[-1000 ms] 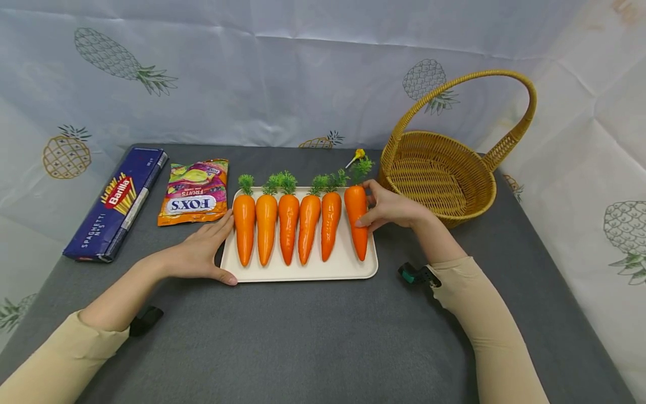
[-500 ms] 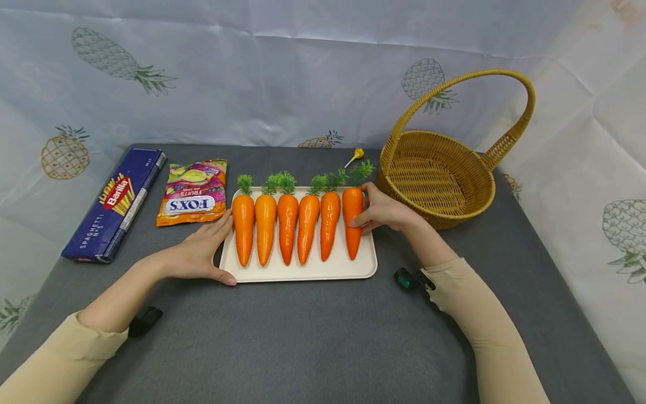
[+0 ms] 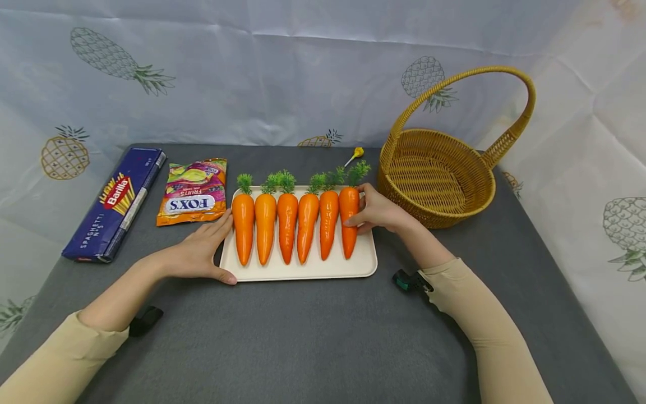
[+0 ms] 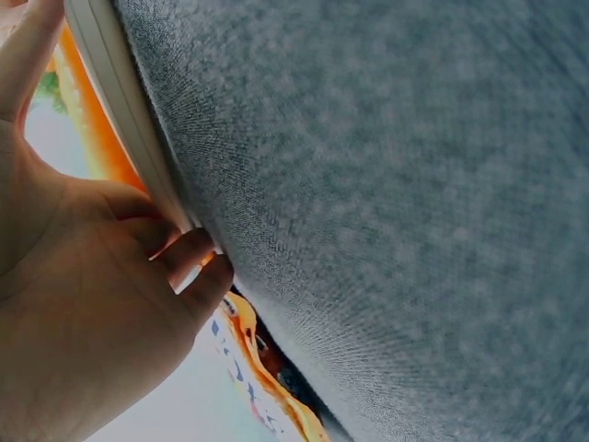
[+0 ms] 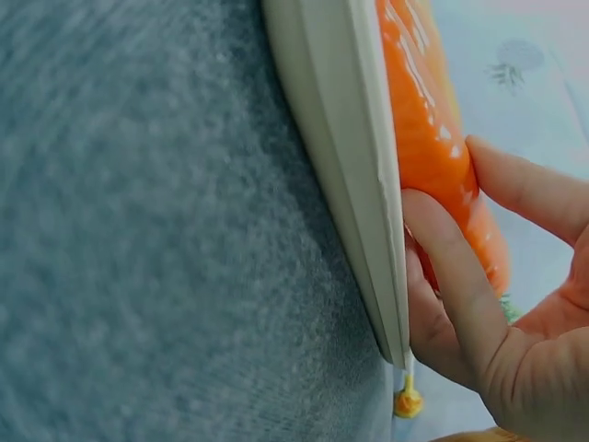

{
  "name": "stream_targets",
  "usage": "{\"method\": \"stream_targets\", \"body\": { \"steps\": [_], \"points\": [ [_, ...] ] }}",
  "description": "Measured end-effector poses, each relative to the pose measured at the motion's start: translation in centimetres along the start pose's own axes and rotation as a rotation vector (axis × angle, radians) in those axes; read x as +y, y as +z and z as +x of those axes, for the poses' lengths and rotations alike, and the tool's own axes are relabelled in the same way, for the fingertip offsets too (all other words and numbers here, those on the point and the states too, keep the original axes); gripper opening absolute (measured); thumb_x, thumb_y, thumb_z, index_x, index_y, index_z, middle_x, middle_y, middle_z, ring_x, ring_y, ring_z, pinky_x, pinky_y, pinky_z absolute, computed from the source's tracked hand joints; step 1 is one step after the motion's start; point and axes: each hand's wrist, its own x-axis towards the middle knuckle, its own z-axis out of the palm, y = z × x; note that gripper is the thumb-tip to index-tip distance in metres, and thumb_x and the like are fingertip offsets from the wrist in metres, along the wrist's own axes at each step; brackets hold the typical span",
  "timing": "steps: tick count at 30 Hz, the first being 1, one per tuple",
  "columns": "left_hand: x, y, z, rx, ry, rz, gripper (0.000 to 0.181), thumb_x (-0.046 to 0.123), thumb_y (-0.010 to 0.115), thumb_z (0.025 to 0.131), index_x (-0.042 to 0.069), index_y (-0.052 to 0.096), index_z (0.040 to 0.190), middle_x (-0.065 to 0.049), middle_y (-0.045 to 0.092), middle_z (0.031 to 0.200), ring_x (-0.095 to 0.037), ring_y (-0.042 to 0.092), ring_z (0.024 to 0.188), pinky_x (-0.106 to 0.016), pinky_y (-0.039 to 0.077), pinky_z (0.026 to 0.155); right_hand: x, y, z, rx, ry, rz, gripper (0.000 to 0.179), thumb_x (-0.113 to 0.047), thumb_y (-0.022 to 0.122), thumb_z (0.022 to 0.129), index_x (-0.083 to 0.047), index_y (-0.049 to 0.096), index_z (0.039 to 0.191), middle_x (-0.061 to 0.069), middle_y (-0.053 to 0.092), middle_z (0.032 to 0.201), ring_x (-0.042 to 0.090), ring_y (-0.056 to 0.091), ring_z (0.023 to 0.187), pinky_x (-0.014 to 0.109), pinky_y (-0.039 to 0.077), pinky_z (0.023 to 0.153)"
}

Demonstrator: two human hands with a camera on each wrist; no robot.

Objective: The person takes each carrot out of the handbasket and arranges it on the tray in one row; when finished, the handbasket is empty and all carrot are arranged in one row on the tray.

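Several orange carrots with green frilly tops lie side by side on a cream tray (image 3: 308, 271). My right hand (image 3: 379, 209) pinches the rightmost carrot (image 3: 349, 202) between thumb and fingers, over the tray's right end. In the right wrist view the fingers reach round the glossy carrot (image 5: 433, 138), close to the tray's rim (image 5: 354, 175). My left hand (image 3: 202, 252) rests spread against the tray's left edge, fingers up along its side and thumb at the near corner. The leftmost carrot (image 3: 244, 230) lies just inside that edge.
A blue Barilla spaghetti box (image 3: 116, 205) and a Fox's candy bag (image 3: 194, 191) lie on the left. Behind the tray's right end is a yellow lollipop (image 3: 357, 152). A handled wicker basket (image 3: 436, 174) stands at the back right, close to my right hand.
My right hand has moved left with the rightmost carrot, bringing it alongside its neighbour and straighter in line. The left hand has stayed at the tray's edge.
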Motion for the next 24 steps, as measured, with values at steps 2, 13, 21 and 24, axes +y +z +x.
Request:
{"method": "stream_targets", "body": {
  "steps": [2,13,21,24],
  "points": [
    [0.0,0.0,0.0,-0.002,-0.002,0.0,0.135,0.069,0.076,0.07,-0.002,0.001,0.158,-0.022,-0.007,0.167,-0.057,0.01,0.148,-0.077,0.016,0.113,0.0,0.1,0.1,0.004,-0.001,-0.018,0.092,-0.008,0.075,0.086,-0.003,0.01,0.151,0.026,0.047,0.133,0.032,0.067,0.105,0.038,0.063,0.078],
    [-0.1,0.0,-0.1,-0.006,-0.01,0.002,0.135,0.069,0.076,0.069,-0.002,0.003,0.157,-0.023,-0.007,0.167,-0.057,0.01,0.148,-0.077,0.015,0.113,0.0,0.5,0.0,0.044,-0.012,-0.165,0.092,-0.022,0.074,0.089,-0.001,0.015,0.155,0.022,0.052,0.134,0.03,0.069,0.103,0.034,0.062,0.075],
    [0.0,-0.1,-0.1,-0.007,-0.019,0.001,0.135,0.069,0.076,0.069,-0.003,0.002,0.157,-0.023,-0.007,0.166,-0.058,0.009,0.148,-0.078,0.015,0.112,-0.9,-0.3,-1.0,0.058,0.022,-0.221,0.082,-0.034,0.065,0.095,-0.007,0.018,0.156,0.019,0.057,0.131,0.027,0.071,0.098,0.035,0.062,0.079],
    [0.1,-0.2,-0.1,-0.012,-0.02,-0.006,0.137,0.068,0.076,0.069,-0.003,0.0,0.157,-0.024,-0.008,0.166,-0.057,0.008,0.148,-0.077,0.014,0.113,-1.1,-0.7,-1.5,0.08,0.003,-0.27,0.077,-0.035,0.062,0.097,-0.009,0.02,0.156,0.018,0.055,0.133,0.028,0.069,0.098,0.038,0.062,0.081]
  ]
}}
